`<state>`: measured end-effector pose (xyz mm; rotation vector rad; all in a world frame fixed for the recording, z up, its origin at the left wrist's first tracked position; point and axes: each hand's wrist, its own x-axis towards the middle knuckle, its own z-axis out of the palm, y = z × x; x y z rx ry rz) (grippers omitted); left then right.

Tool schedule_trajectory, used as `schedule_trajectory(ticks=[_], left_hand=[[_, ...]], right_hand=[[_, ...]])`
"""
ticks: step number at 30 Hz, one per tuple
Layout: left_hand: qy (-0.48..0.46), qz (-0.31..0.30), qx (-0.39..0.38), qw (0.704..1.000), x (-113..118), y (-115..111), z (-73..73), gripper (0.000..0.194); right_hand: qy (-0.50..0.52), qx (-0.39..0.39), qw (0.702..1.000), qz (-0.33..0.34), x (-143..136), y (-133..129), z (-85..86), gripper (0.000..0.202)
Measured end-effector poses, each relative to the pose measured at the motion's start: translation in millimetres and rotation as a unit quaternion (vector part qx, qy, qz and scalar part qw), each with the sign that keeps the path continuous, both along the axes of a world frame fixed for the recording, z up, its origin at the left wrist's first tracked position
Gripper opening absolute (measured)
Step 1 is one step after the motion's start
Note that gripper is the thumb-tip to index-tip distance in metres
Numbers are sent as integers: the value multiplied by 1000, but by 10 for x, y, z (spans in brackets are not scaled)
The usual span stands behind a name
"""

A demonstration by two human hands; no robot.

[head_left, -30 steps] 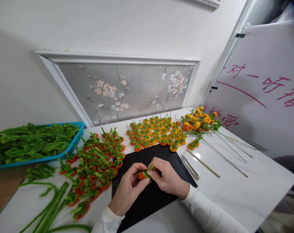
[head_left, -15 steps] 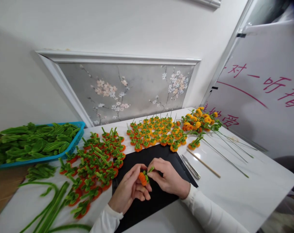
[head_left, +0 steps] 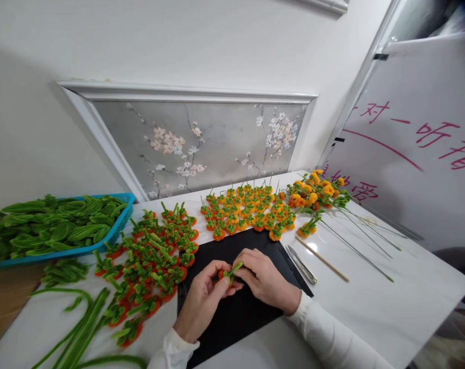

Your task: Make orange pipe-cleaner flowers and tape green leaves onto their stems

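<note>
Over the black mat (head_left: 240, 320), both hands meet at one small orange flower (head_left: 221, 274) of fuzzy pipe cleaner with a green base and stem. My left hand (head_left: 207, 292) is closed around the orange bloom, its thumb against the green part. With thumb and fingertips my right hand (head_left: 261, 274) pinches the green stem (head_left: 235, 268), which points up and right. Fingers cover much of the flower. Red-orange flowers (head_left: 147, 271) with green stems lie face down in a group to the left of my hands.
Yellow-orange flowers (head_left: 251, 207) stand behind the mat. Tweezers (head_left: 301, 265) and a wooden stick (head_left: 322, 259) lie at right, near long-stemmed flowers (head_left: 317, 189). A blue basket (head_left: 119, 223) of green leaves is at left, with green pipe cleaner strips (head_left: 78, 328) in front.
My left hand has turned and its fingers have closed in, its thumb moving onto the flower's green base. The bloom has tipped and is more hidden. My right hand has barely moved.
</note>
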<state>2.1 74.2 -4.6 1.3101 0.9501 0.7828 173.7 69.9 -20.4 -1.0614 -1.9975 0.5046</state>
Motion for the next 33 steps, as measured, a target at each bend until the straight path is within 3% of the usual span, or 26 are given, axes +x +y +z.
schedule_trajectory(ticks=[8,14,18,22,28,33], left_hand=[[-4,-19,-56,998,-28,19,9,15],[91,-25,120,988,-23,131,25,12],[92,-56,99,989,-59,270,10,17],[82,-49,96,991,-66,353,15,22],[73,-38,94,992,-38,381,23,26],[81,-33,86,992,-42,368,34,27]], right_hand=[[-22,37,999,-16,-18,-21,5,11],[-45,20,999,-16,-49,25,-2,9],[-37,-1,999,5,-42,132,2,8],[-57,14,998,2,-32,198,20,8],[-85,41,996,-5,-46,200,18,8],[-49,40,998,4,-27,186,43,9]])
